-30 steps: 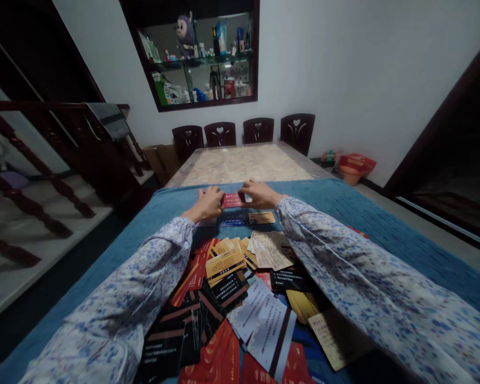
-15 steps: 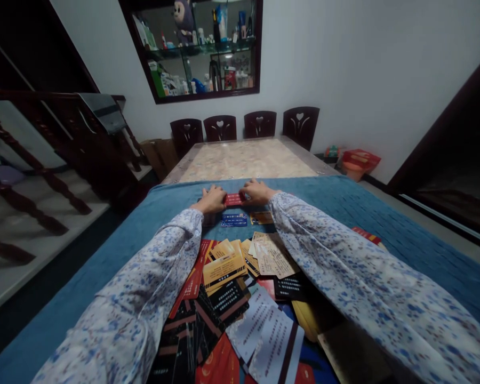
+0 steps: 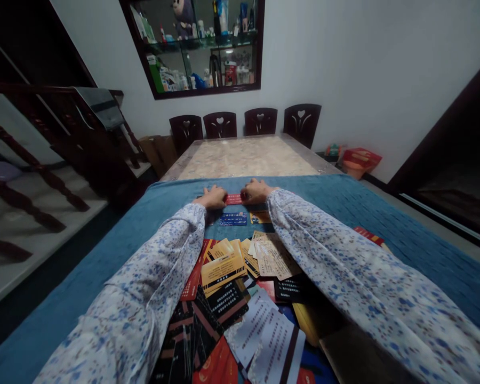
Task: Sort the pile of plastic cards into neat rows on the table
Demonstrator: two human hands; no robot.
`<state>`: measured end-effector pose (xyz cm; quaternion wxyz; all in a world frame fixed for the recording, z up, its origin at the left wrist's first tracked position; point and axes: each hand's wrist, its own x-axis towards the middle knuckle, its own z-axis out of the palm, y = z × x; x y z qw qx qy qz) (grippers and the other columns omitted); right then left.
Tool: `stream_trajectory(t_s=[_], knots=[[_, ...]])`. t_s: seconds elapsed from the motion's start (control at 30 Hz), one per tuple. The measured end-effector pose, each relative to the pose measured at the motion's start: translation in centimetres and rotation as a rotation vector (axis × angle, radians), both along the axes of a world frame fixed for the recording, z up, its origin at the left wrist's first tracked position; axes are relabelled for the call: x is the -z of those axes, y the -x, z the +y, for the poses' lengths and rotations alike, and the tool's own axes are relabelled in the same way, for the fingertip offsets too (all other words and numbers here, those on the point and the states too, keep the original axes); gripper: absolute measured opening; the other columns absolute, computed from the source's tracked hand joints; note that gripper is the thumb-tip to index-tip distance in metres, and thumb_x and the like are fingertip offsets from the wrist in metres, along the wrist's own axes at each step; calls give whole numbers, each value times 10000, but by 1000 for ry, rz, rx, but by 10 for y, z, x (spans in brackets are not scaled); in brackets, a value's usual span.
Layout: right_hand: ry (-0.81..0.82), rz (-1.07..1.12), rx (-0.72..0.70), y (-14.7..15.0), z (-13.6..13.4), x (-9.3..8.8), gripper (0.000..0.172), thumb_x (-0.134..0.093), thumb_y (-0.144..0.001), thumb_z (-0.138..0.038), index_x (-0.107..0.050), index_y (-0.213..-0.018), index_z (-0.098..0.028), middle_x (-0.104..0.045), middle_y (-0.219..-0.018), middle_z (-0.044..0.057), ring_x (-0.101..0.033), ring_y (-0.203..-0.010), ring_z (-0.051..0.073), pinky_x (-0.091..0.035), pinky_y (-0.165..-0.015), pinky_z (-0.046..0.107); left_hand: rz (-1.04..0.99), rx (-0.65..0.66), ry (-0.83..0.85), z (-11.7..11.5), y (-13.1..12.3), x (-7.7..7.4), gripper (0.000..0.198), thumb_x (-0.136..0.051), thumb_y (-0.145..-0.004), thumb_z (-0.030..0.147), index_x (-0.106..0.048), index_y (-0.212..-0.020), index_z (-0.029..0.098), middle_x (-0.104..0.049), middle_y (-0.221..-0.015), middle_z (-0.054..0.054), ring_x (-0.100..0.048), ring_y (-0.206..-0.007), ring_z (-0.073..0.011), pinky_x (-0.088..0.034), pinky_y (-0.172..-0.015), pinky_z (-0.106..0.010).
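Observation:
A red card (image 3: 234,199) lies on the far part of the blue cloth (image 3: 304,184), between my two hands. My left hand (image 3: 213,197) has its fingers closed at the card's left end. At the right end, the curled fingers of my right hand (image 3: 256,192) grip it too. Just nearer to me rest a blue card (image 3: 233,219) and a yellow card (image 3: 261,217), the latter partly hidden by my right wrist. Between my forearms spreads a heap of cards: gold cards (image 3: 224,269), black cards (image 3: 228,303), white cards (image 3: 278,346) and red cards (image 3: 216,365).
Another red card (image 3: 368,234) lies apart on the cloth, right of my right arm. Beyond the cloth is the stone tabletop (image 3: 248,154). Dark chairs (image 3: 260,122) stand behind it, with a wooden railing (image 3: 44,178) at the left and a red bag (image 3: 360,160) at the right.
The view has shifted slightly. Both hands stay at the ends of the red card, with hardly any movement; the other cards lie as before.

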<state>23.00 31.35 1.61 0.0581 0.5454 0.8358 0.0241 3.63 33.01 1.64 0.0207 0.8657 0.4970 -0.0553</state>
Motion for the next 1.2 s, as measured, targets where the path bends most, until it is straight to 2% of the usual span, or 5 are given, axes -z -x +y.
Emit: stream_trajectory(t_s=[0.2, 0.5, 0.8, 1.07, 1.2], knots=[[9, -23, -16, 4, 3, 0, 430, -627, -879, -457, -739, -1208, -205, -673, -1301, 159, -499, -1264, 379, -415, -917, 451, 47, -21, -11, -1, -2, 0, 174, -621, -804, 204, -684, -965, 184, -636, -1238, -147, -483, -1256, -356, -390, -1076, -591], [14, -19, -4, 11, 6, 1, 416, -602, -848, -367, -763, -1193, -199, -655, -1326, 172, -496, -1256, 384, -414, -916, 466, 79, -58, -9, 4, -6, 4, 276, -617, -764, 168, -716, -1021, 175, -631, -1291, -169, -490, -1297, -380, -411, -1072, -602], [4, -50, 3, 16, 7, 0, 439, -591, -784, -297, -773, -1160, -161, -688, -1248, 189, -535, -1198, 359, -430, -917, 458, 129, -79, -6, -1, -12, 1, 350, -546, -782, 119, -705, -1092, 142, -597, -1357, -207, -488, -1327, -377, -398, -1101, -600], [-2, -70, -7, 15, 0, -4, 434, -603, -814, -363, -763, -1162, -159, -669, -1282, 178, -509, -1228, 367, -445, -905, 436, 142, -63, -65, -10, -13, 0, 425, -539, -821, 157, -657, -1227, 113, -581, -1370, -234, -455, -1353, -390, -327, -1142, -643], [-11, -86, -6, 12, -4, -6, 459, -598, -835, -381, -738, -1203, -145, -652, -1301, 199, -495, -1241, 374, -440, -927, 461, 155, -44, -143, -21, -13, -2, 433, -541, -831, 165, -636, -1246, 87, -575, -1356, -253, -447, -1346, -391, -330, -1130, -648]])
